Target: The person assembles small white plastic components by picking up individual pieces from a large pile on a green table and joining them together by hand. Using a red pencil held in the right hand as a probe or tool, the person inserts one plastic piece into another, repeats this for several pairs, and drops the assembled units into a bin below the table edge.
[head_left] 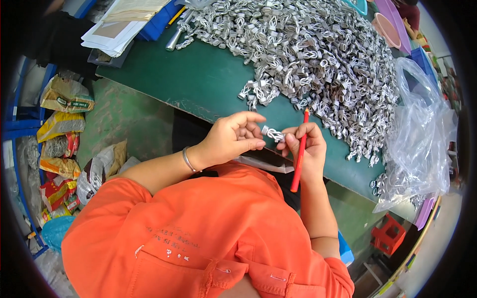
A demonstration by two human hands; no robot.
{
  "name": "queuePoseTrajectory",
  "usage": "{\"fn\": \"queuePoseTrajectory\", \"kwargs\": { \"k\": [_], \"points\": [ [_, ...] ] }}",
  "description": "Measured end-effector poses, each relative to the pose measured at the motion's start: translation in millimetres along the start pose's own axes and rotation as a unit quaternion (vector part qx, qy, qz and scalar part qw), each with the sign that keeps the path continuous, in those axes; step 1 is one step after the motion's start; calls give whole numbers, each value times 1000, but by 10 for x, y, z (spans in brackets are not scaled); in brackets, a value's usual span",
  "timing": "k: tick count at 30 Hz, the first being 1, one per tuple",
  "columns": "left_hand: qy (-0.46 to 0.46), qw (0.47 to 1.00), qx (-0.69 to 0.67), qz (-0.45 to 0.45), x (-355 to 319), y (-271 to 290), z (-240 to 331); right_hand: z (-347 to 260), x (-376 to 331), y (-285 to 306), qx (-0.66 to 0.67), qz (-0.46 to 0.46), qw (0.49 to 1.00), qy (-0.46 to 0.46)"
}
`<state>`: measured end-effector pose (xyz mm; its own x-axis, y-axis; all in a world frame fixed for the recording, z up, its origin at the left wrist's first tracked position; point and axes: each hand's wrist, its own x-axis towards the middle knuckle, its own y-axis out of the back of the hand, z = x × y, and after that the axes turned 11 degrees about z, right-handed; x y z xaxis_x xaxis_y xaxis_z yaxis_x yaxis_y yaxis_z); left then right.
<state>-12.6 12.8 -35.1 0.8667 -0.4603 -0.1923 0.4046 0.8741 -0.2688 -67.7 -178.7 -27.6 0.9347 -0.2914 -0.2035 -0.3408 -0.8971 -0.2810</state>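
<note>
Okay, so the person has one silver knotted metal piece (273,133) up in the air between both hands, just over the near edge of the green tabletop (184,79). The right hand (309,146) has it by one end, thumb and fingers pinched together, and that same hand also has a red pencil (300,159) tucked across it, tip pointing away toward the big pile of similar silver pieces (318,59). The left hand (233,135) is looser: thumb and index finger apart around the piece's other, ribbed end, remaining fingers curled in. Can't really tell whether they're brushing the metal. My read is this is a handling or looking-over step on a single piece, with the pencil kept handy, but one frame won't settle that. If the left hand's going to take that end, the next move calls for a light close of thumb and index, then the right easing its pinch without dropping the pencil. Piece is small and lumpy, so I'd guess a sloppy handover could send it past the edge.
</note>
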Motion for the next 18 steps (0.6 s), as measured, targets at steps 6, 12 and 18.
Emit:
{"fn": "queuePoseTrajectory", "kwargs": {
  "k": [6, 12, 18],
  "points": [
    [-29, 999, -8, -43, 14, -63, 63, 70, -92, 70, 83, -18, 995, -42],
    [-165, 980, 106, -46, -1, -101, 168, 166, -147, 66, 91, -26, 995, 41],
    [-182, 970, 150, -51, 0, -73, 149, 109, -170, 87, -29, -3, 972, 234]
  ]
}}
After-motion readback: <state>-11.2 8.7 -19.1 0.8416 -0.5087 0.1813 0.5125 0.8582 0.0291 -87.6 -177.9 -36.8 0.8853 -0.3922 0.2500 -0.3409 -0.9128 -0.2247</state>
